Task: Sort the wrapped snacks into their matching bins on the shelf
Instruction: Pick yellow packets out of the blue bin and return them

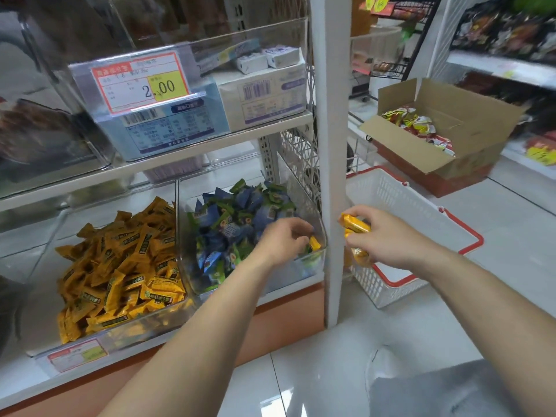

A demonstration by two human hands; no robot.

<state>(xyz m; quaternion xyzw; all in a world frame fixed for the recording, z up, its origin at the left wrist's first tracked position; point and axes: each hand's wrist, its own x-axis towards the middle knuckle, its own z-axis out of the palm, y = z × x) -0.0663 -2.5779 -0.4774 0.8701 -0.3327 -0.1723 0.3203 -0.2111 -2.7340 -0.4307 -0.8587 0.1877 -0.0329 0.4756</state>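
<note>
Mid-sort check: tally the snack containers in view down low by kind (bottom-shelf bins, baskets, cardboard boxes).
Bottom-shelf bins: 2, the yellow bin and the blue-green bin
Basket: 1
Box: 1
Total: 4

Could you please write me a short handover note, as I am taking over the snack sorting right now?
Left hand: inside the blue-and-green bin, pinching a stray yellow snack near its front right corner.
Right hand: grips a bunch of yellow snacks by the white post, over the basket.
Done: several strays are in hand.
Left: drop them all into the yellow bin on the left, then check the blue-and-green bin for more.
</note>
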